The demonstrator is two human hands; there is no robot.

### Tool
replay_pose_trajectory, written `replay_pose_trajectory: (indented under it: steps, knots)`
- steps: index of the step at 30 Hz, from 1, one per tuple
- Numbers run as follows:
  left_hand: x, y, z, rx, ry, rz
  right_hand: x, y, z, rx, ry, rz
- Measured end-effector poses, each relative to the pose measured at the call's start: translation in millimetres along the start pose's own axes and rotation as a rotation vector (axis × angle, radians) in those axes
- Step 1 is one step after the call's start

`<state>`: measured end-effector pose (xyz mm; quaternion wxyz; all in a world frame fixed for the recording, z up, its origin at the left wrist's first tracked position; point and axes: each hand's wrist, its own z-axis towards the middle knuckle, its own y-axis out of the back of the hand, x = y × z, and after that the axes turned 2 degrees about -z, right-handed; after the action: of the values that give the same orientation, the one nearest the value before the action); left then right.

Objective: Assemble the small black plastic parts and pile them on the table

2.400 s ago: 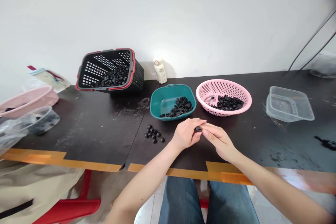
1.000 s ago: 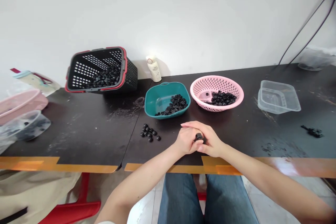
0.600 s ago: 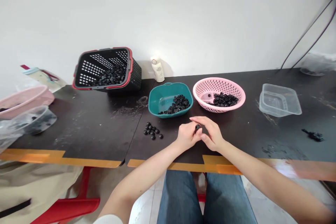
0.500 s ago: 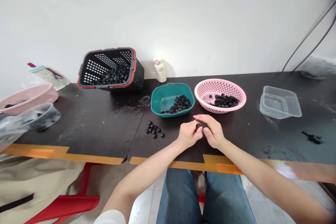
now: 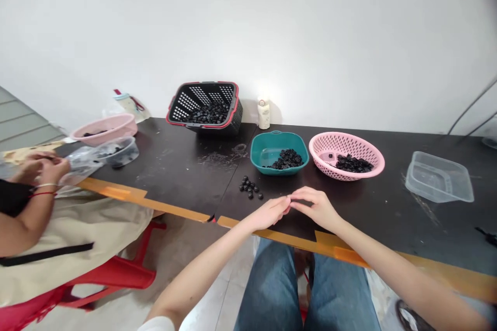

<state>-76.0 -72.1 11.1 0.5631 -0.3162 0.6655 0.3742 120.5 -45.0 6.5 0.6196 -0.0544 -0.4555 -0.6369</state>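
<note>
My left hand and my right hand meet fingertip to fingertip just above the black table, near its front edge. Both pinch closed at the point where they touch, and whatever sits between the fingers is hidden. A small cluster of black round pieces lies on the table just left of my left hand. Behind the hands stand a teal bowl and a pink perforated basket, each holding a heap of black pieces.
A black-and-red crate of black pieces and a small white bottle stand by the wall. An empty clear container sits right. At left are a pink basin, a clear bowl, a co-worker's hands and a red chair.
The view has swung left, bringing the co-worker and red chair into sight. My hands stay joined; the small black piece seen between the fingers earlier no longer shows.
</note>
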Motion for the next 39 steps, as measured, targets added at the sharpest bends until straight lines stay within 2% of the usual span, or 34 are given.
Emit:
replay_pose_trajectory:
  steps: [3,5,8,11,13,18,21,23,25,30,33,39]
  knots:
    - [10.2,8.3,-28.1,-0.013,0.094,-0.087,11.3,-17.3,10.5,0.176,-0.072,0.135]
    - [10.7,12.2,-45.5,-0.099,0.118,-0.087,11.1,-28.4,20.0,0.231,-0.085,0.155]
    - [8.1,15.8,-73.3,-0.309,0.083,-0.03,-3.3,-45.0,32.6,0.185,-0.103,0.009]
    - [15.2,13.5,-104.8,-0.348,0.082,-0.096,-23.0,-60.3,37.9,0.16,-0.082,-0.205]
    - [30.8,7.4,-126.0,-0.352,0.119,-0.176,-30.5,-68.9,38.4,0.176,-0.046,-0.293]
    - [92.6,-16.1,-162.7,-0.539,0.223,-0.407,-22.0,-89.8,48.1,0.18,-0.008,-0.347]
    - [120.1,-23.3,-167.1,-0.63,0.266,-0.628,-13.3,-109.5,63.9,0.255,0.016,-0.325]
    - [126.7,-21.7,-163.1,-0.684,0.269,-0.842,-11.6,-126.1,76.1,0.343,0.066,-0.352]
    - [125.0,-15.7,-155.8,-0.717,0.249,-1.05,-13.2,-143.4,87.3,0.386,0.101,-0.388]
    - [108.3,2.4,-136.0,-0.8,0.15,-1.374,-19.8,-174.2,100.2,0.309,0.118,-0.369]
    - [103.2,4.6,-129.4,-0.832,0.096,-1.45,-19.2,-177.6,98.0,0.309,0.151,-0.342]
    - [105.3,-0.6,-125.7,-0.685,0.053,-1.524,-15.5,-165.0,93.0,0.364,0.212,-0.298]
